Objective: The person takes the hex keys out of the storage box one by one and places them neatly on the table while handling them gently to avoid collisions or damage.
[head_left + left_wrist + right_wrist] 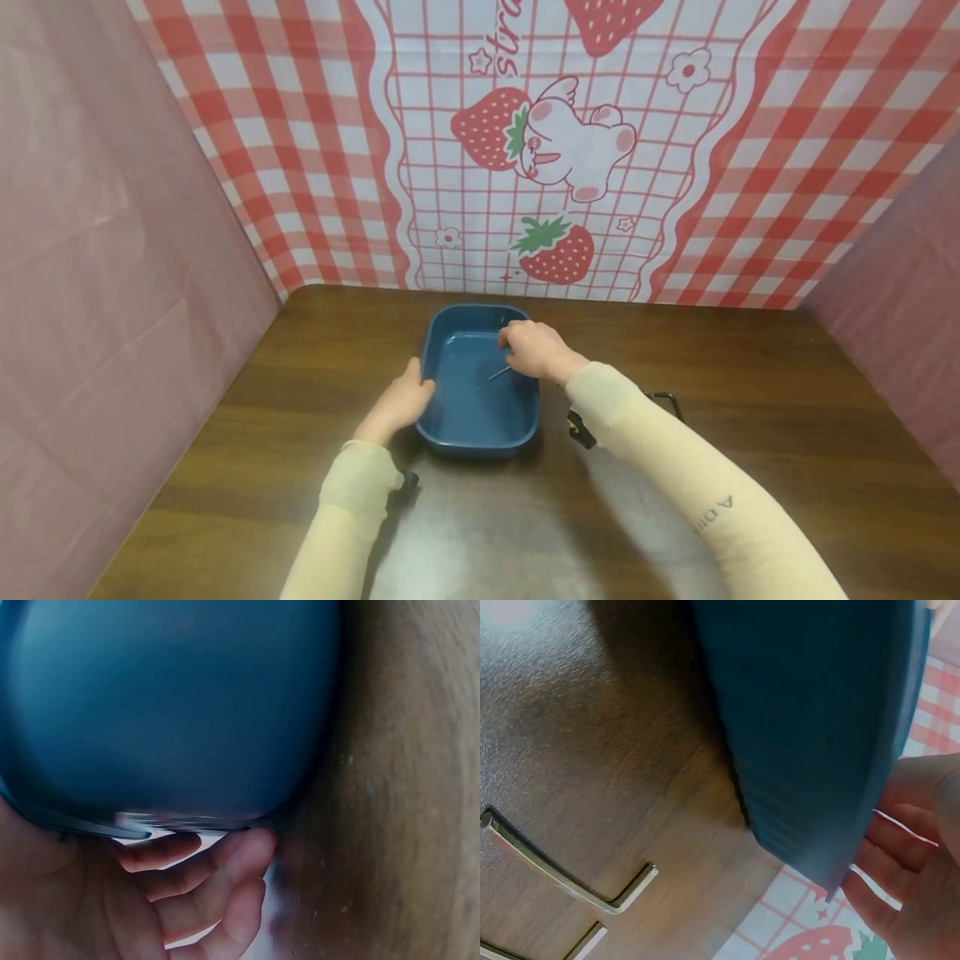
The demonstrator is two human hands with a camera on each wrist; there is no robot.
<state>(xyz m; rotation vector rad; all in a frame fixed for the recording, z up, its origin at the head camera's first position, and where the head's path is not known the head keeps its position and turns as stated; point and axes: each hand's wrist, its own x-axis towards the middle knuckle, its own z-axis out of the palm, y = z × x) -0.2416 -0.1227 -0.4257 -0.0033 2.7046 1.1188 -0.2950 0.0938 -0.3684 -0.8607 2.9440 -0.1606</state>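
Observation:
A deep blue rectangular basin (pixel 477 446) with rounded corners stands near the back of the table. At its left side, my left hand (pixel 399 402) grips the rim, thumb on the edge and bent fingers against the outer wall, as the left wrist view shows. My right hand (pixel 536 350) reaches over the right rim with curled fingers and pinches a thin metal rod (pixel 498 373), whose end slants down into the basin. From the right wrist, the basin's wall (pixel 802 735) covers the fingertips.
Right of the basin, partly behind my right forearm, lies an L-shaped hex key (pixel 666 400). The right wrist view shows one whole hex key (pixel 570 883) and part of another (pixel 585 943) on the brown table (pixel 300 400). A red checked strawberry cloth (pixel 322 150) hangs behind; pink drapes flank both sides.

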